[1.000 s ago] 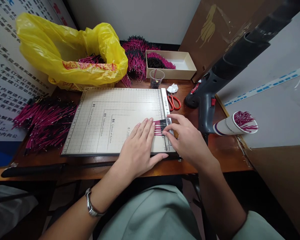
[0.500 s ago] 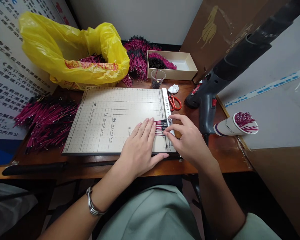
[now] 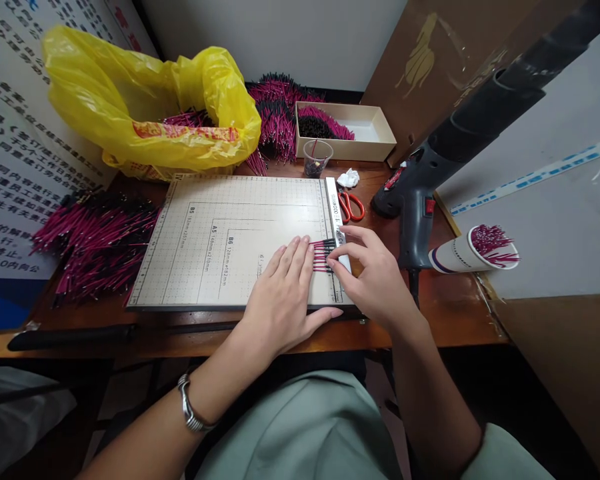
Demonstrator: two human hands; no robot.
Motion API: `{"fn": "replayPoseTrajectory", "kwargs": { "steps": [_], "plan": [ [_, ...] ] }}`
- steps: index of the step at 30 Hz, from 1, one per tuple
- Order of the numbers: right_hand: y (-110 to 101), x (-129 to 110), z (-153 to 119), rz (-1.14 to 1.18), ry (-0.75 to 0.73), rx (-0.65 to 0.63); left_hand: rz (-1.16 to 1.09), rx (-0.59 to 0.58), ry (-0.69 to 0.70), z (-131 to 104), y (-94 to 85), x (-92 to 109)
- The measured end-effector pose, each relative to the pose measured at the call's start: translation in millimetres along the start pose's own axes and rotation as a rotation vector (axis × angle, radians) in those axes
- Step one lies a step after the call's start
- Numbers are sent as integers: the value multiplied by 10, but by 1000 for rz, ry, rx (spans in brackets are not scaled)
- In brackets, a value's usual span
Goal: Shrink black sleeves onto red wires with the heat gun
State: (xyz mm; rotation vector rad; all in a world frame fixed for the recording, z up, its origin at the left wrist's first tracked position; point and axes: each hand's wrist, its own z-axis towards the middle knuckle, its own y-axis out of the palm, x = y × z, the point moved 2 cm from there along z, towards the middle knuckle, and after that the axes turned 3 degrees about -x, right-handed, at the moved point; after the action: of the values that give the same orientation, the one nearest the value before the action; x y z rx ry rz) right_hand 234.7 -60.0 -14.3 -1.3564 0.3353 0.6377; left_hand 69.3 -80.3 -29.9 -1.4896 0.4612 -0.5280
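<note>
My left hand (image 3: 283,293) lies flat on the paper cutter board (image 3: 180,260), fingers together and stretched out over a row of short magenta wires (image 3: 321,259) with black ends. The hidden parts of the wires lie under those fingers. Their black ends point right, toward the white strip (image 3: 336,207) along the cutter's right edge. At these ends is my right hand (image 3: 373,280), thumb and index finger pinched together on one wire. Its other fingers are bent over the strip. Red-handled scissors (image 3: 351,207) lie just beyond.
Loose magenta wires (image 3: 95,247) are heaped at the left. Behind the board stand a yellow plastic bag (image 3: 155,143), a small clear cup (image 3: 317,160) and a cardboard box (image 3: 365,147) holding wires. At the right are a heat gun (image 3: 414,233) and a paper cup (image 3: 450,257) of wires.
My right thumb and index finger have shifted slightly at the black wire ends. My left hand stays pressed flat on the wires.
</note>
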Motion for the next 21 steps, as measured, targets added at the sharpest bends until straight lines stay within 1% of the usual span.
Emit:
{"fn": "replayPoseTrajectory", "kwargs": {
  "steps": [9, 15, 21],
  "plan": [
    [-66, -7, 38, -36, -21, -67, -27, -10, -2, 1, 8, -3],
    [-73, 34, 223, -39, 1, -7, -11, 12, -7, 0, 9, 0],
    [-22, 78, 350, -81, 23, -39, -10, 18, -9, -2, 12, 2]
  ]
}}
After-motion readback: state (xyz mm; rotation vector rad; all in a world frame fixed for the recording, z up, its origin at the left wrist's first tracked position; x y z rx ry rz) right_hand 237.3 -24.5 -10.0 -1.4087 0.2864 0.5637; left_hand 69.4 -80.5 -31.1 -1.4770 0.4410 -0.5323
